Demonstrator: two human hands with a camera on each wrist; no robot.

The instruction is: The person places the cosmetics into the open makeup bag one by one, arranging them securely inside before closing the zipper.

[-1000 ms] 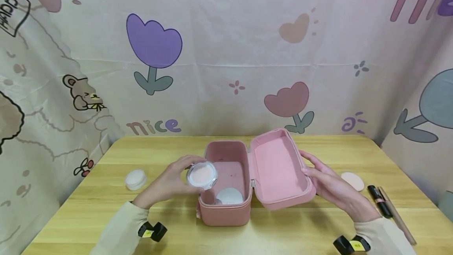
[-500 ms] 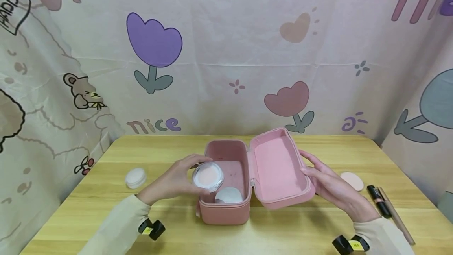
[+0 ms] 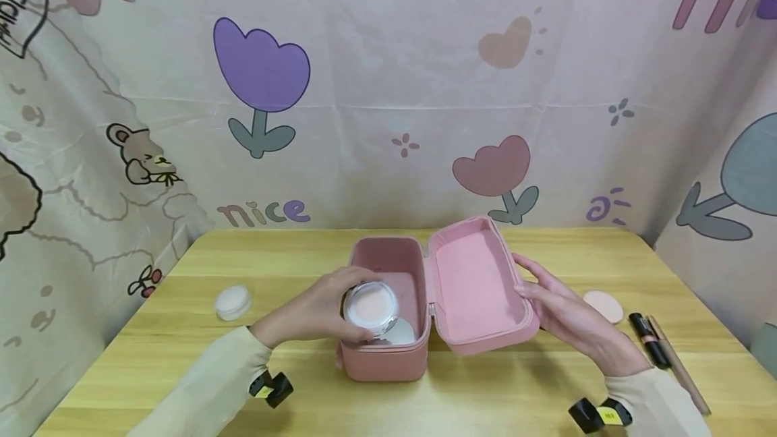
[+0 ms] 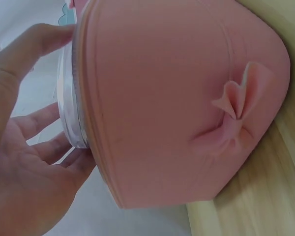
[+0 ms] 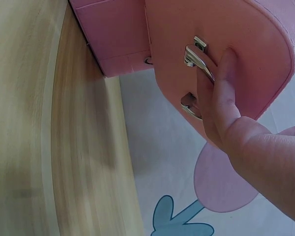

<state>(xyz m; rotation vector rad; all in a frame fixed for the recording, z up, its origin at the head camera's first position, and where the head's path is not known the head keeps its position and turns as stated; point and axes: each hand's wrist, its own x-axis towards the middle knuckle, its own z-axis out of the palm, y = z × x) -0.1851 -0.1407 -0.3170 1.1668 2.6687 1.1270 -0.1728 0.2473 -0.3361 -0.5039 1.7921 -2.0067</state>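
Observation:
A round, clear-rimmed powder compact is gripped between the thumb and fingers of my left hand, over the opening of a pink case. The left wrist view shows the compact edge-on at the case rim, near a pink bow on the case front. Beneath it, partly covered, a white round item lies inside. My right hand holds the case's raised lid by its right edge. In the right wrist view its fingers lie against the lid's outside, by a metal-ended handle.
A small white round container stands left on the wooden table. To the right lie a pale round pad, a black tube and a thin brown stick. A printed cloth hangs behind.
My left hand has carried the compact rightward, from the case's left rim to over its opening, where it now covers part of the white round item. The right hand and lid have stayed nearly still.

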